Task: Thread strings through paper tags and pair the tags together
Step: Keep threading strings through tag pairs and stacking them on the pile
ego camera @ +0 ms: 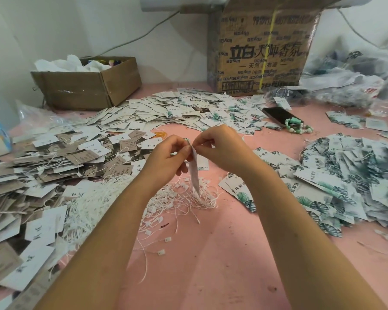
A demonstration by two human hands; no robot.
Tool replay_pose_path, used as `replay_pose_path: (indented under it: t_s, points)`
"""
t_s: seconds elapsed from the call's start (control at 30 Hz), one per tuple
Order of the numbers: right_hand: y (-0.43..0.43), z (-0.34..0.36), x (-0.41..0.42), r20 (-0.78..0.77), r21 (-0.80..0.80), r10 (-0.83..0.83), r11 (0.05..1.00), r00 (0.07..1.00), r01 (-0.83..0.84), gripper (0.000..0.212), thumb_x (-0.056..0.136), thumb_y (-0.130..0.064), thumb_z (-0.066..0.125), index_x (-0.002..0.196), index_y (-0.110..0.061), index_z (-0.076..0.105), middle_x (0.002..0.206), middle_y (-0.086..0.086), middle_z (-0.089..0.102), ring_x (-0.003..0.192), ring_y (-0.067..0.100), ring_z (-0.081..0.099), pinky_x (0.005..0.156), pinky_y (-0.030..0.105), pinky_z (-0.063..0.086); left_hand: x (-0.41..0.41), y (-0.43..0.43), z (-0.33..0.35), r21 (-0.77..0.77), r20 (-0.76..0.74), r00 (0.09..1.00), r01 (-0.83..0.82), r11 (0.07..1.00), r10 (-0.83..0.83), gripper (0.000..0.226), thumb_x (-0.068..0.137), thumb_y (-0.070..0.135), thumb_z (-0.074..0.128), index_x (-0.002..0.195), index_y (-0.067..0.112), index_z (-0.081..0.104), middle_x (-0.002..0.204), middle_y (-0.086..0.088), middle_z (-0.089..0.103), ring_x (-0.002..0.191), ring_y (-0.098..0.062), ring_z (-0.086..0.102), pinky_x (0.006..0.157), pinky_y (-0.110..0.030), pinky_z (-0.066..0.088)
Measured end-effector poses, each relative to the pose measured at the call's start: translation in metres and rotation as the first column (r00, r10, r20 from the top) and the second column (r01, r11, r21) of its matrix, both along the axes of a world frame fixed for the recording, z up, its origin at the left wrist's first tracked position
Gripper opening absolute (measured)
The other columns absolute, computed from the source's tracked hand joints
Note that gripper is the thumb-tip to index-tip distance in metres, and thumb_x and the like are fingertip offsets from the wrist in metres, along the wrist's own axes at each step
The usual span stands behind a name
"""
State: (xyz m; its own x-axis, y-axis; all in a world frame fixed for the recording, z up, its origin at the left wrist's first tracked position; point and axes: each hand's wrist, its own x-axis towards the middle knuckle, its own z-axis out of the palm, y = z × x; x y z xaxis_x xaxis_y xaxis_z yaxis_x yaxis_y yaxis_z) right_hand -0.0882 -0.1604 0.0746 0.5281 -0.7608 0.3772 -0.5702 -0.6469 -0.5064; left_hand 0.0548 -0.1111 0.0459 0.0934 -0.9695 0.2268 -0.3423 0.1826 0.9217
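My left hand [166, 156] and my right hand [222, 148] meet above the pink table [222, 253]. Both pinch the top edge of a white paper tag [195, 173] that hangs edge-on between them. Under the tag lies a loose heap of white strings [177, 198] with small plastic ends. Whether a string runs through the tag's hole is hidden by my fingers. Leaf-printed tags [345, 171] are piled at the right, and brown and white tags [43, 166] at the left.
More tags [188, 108] are spread across the far middle. A small open carton [85, 86] stands at back left, a tall printed carton [260, 52] at back right. A phone [278, 115] and a green bead bracelet [298, 128] lie near plastic bags [356, 74].
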Motion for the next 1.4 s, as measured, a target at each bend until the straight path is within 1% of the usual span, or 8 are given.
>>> replay_pose_path:
  t_s: [0.13,0.3,0.47,0.63,0.87,1.1,1.23,1.4]
  points:
    - [-0.001,-0.001,0.001,0.014,0.006,0.010,1.000,1.000,-0.010,0.014,0.084,-0.015,0.059,0.082,-0.015,0.073,0.076,0.007,0.069,0.074,0.022,0.060,0.069,0.033,0.048,0.001,0.001,0.000,0.014,-0.020,1.000,-0.012,1.000,0.012,0.015,0.097,0.011,0.047,0.084,0.014,0.054,0.074,0.002,0.062,0.051,-0.007,0.054,0.051,-0.023,0.042]
    - [-0.002,-0.004,0.002,0.040,0.029,0.027,0.999,0.999,-0.028,0.013,0.083,-0.014,0.061,0.082,-0.018,0.074,0.072,-0.004,0.066,0.064,0.004,0.052,0.057,0.010,0.038,0.002,0.000,0.000,0.033,-0.024,0.999,-0.025,0.999,0.026,0.016,0.097,0.010,0.046,0.083,0.014,0.053,0.070,0.007,0.062,0.050,-0.006,0.053,0.050,-0.022,0.040]
    - [-0.003,-0.004,0.000,0.073,0.102,0.014,0.995,0.997,-0.021,0.010,0.085,-0.016,0.063,0.086,-0.017,0.072,0.067,-0.017,0.058,0.061,-0.002,0.051,0.056,0.008,0.039,0.003,-0.001,0.002,0.001,-0.039,0.995,-0.087,0.996,0.087,0.016,0.094,0.009,0.047,0.080,0.015,0.053,0.069,0.002,0.055,0.048,-0.003,0.050,0.048,-0.019,0.041]
    - [-0.008,-0.005,-0.011,0.129,0.301,-0.033,0.954,0.991,-0.008,0.014,0.086,-0.026,0.063,0.084,-0.015,0.071,0.053,-0.011,0.056,0.040,-0.001,0.037,0.045,0.014,0.036,0.006,-0.002,0.004,-0.006,-0.350,0.927,-0.144,0.989,0.133,0.019,0.095,0.002,0.043,0.079,0.013,0.049,0.076,0.001,0.068,0.057,-0.009,0.052,0.048,-0.018,0.042]
    - [-0.018,-0.007,-0.033,0.244,0.461,-0.199,0.885,0.949,0.067,0.021,0.085,-0.023,0.065,0.064,-0.018,0.067,0.049,-0.004,0.054,0.047,0.011,0.038,0.046,0.022,0.032,0.013,-0.005,0.009,0.064,-0.716,0.675,-0.191,0.979,0.179,0.021,0.094,0.001,0.047,0.076,0.011,0.047,0.065,-0.001,0.065,0.052,-0.008,0.048,0.044,-0.017,0.042]
    - [-0.025,-0.009,-0.040,0.342,0.472,-0.261,0.878,0.903,0.075,0.024,0.091,0.002,0.049,0.080,-0.011,0.065,0.064,0.003,0.060,0.049,0.006,0.051,0.049,0.018,0.046,0.016,-0.007,0.004,0.132,-0.644,0.728,-0.194,0.972,0.233,0.019,0.093,0.000,0.050,0.078,0.011,0.054,0.068,-0.003,0.055,0.056,-0.009,0.049,0.050,-0.018,0.045]
    - [-0.022,-0.006,-0.041,0.461,0.467,-0.267,0.884,0.846,0.025,0.009,0.086,-0.005,0.062,0.077,-0.007,0.062,0.053,0.001,0.062,0.041,0.007,0.051,0.044,0.021,0.047,0.017,-0.006,0.004,0.133,-0.632,0.742,-0.179,0.975,0.223,0.010,0.090,0.003,0.057,0.083,0.009,0.062,0.062,0.002,0.063,0.056,-0.007,0.053,0.052,-0.017,0.048]
    - [-0.020,-0.001,-0.039,0.494,0.410,-0.234,0.912,0.838,0.013,0.018,0.087,-0.008,0.061,0.070,-0.008,0.056,0.049,0.001,0.059,0.037,0.008,0.048,0.040,0.020,0.043,0.016,-0.006,0.004,0.148,-0.592,0.777,-0.154,0.977,0.213,0.011,0.084,0.002,0.063,0.089,0.009,0.069,0.069,0.003,0.069,0.061,-0.005,0.059,0.056,-0.017,0.049]
